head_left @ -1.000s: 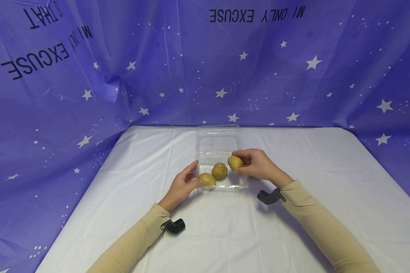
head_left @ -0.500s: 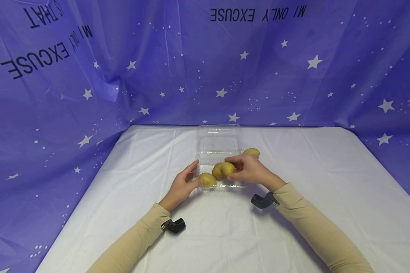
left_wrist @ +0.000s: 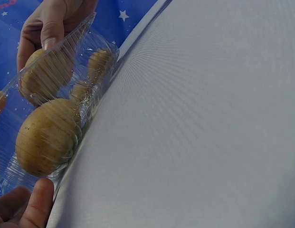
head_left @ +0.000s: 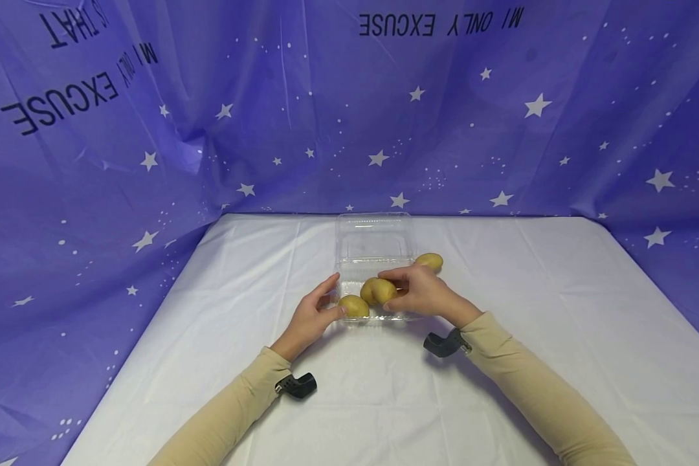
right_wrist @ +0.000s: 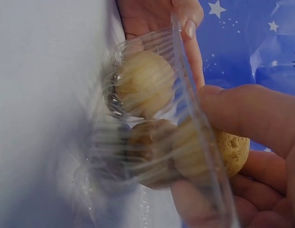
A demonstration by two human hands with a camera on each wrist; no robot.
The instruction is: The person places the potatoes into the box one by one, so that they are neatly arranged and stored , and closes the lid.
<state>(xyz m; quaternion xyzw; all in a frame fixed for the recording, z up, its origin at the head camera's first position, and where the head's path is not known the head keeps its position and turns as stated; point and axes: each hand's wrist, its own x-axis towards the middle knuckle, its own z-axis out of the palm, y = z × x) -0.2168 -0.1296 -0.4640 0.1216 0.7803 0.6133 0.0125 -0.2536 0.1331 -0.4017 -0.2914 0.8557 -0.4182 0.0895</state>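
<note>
A hinged clear plastic container (head_left: 375,238) lies with its lid laid back. My right hand (head_left: 425,292) pinches a potato (head_left: 386,291) between thumb and fingers over the container's right half. It overlaps a second potato (head_left: 368,290) in the head view; whether they touch is hard to tell. A third potato (head_left: 354,306) sits in the front left corner. My left hand (head_left: 309,320) rests along the container's left side, thumb (left_wrist: 39,202) near the front corner and index finger stretched toward the back. The right wrist view is blurred through the ribbed plastic wall (right_wrist: 152,42).
Another potato (head_left: 429,261) lies on the white tablecloth (head_left: 501,259), just right of the container and partly behind my right hand. A purple curtain with stars (head_left: 437,129) hangs behind and beside the table. Dark wrist mounts (head_left: 443,344) stick out from both sleeves.
My right hand has moved left and slightly down with its potato, bringing it over the middle one. The potato beyond the container's right side has come into view. My left hand has stayed put.
</note>
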